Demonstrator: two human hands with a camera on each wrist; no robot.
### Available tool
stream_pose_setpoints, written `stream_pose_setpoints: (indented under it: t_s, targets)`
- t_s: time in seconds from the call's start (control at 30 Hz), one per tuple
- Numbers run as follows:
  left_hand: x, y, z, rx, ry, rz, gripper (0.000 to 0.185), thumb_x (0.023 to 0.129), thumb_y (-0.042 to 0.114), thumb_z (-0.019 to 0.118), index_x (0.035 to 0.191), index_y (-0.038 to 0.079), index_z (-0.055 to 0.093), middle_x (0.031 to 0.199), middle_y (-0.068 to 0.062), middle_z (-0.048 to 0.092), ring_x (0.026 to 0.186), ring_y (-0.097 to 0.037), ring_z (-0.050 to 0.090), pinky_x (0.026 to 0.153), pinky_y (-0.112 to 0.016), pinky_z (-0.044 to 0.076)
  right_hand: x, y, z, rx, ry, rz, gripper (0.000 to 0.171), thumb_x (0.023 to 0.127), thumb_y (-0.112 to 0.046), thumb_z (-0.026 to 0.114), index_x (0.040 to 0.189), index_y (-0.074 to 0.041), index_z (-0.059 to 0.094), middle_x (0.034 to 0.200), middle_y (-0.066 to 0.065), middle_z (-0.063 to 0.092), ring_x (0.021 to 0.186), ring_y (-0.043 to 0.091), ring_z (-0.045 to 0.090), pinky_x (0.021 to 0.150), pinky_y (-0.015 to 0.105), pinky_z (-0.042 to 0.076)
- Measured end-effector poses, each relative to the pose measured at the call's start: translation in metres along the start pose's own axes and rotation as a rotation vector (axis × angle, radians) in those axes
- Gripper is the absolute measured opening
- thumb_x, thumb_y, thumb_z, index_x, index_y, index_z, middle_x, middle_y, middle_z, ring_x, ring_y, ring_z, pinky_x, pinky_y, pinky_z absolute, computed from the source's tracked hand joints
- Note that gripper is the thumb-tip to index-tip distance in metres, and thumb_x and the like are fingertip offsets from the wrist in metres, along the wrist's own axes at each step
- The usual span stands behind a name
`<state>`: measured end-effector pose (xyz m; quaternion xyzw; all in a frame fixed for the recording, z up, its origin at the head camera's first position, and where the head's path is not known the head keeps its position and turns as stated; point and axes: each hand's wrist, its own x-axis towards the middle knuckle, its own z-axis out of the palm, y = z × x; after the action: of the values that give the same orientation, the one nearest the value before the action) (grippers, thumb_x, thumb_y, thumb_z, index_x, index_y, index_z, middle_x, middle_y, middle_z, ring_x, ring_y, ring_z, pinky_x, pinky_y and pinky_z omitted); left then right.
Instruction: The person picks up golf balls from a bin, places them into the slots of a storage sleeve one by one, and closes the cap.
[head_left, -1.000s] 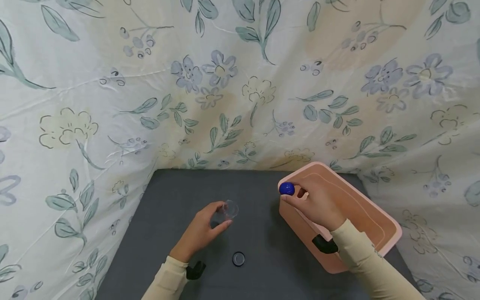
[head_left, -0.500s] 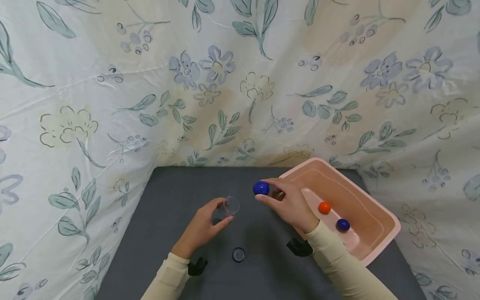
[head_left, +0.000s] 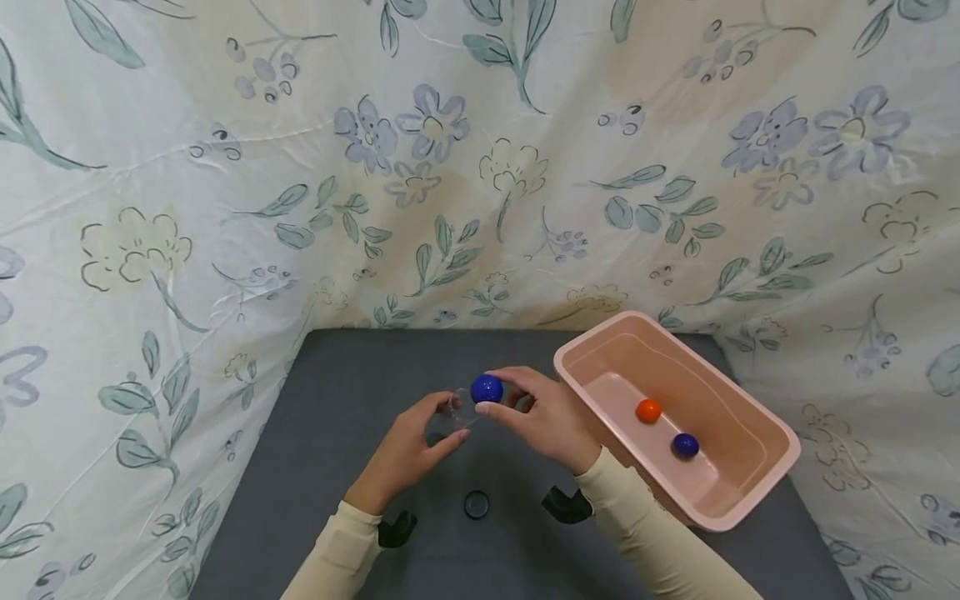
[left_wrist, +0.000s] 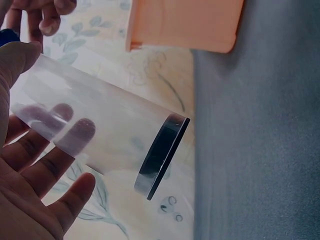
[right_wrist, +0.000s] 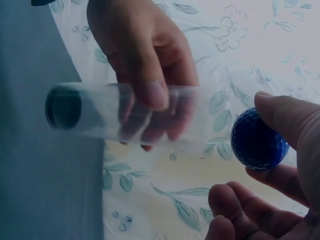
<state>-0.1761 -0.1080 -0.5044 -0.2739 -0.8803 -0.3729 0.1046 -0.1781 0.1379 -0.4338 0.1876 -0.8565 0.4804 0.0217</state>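
Observation:
My left hand [head_left: 401, 454] grips a clear plastic tube [left_wrist: 107, 107], thumb on one side and fingers round the other. A black cap [left_wrist: 162, 157] closes the tube's lower end. In the head view a dark round cap [head_left: 476, 504] shows between the wrists. With thumb and fingertips, my right hand [head_left: 551, 425] pinches a dimpled blue golf ball [right_wrist: 258, 141]. The ball is right by the tube's uncapped end and overlaps it in the head view; the right wrist view has a small gap between them.
A pink plastic bin [head_left: 757, 400] stands on the right of the dark grey table [head_left: 360, 367]. An orange ball [head_left: 648, 411] and another blue ball [head_left: 685, 446] lie inside it. Flower-printed cloth [head_left: 480, 167] hangs behind and at both sides.
My right hand has carried the blue golf ball leftward from over the bin's edge to the tube, uncovering the bin's contents. My left hand has stayed nearly still with the tube.

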Motion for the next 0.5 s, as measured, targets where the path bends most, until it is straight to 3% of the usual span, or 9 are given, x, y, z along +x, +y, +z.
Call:
stream_pose_setpoints:
  t_s: [0.3,0.5]
  targets:
    - [0.001,0.002,0.0,0.011,0.005,0.004,0.05,0.094,0.031,0.079,0.137,0.014,0.058,0.126,0.0,0.068,0.112,-0.015,0.065,0.1,-0.042,0.058,-0.001,0.007,0.017,0.032,-0.021,-0.018,0.046,0.091,-0.037,0.081,0.132,-0.022,0.07,0.114,-0.003,0.069,0.081,0.014,0.063,0.065,0.025,0.054]
    - [0.001,0.003,0.0,-0.008,0.016,0.049,0.05,0.094,0.027,0.079,0.138,0.014,0.058,0.127,-0.002,0.067,0.11,-0.022,0.067,0.097,-0.043,0.059,-0.004,0.008,0.025,0.046,-0.052,-0.02,0.049,0.091,-0.038,0.081,0.136,-0.022,0.068,0.123,-0.002,0.068,0.082,0.013,0.062,0.063,0.026,0.053]
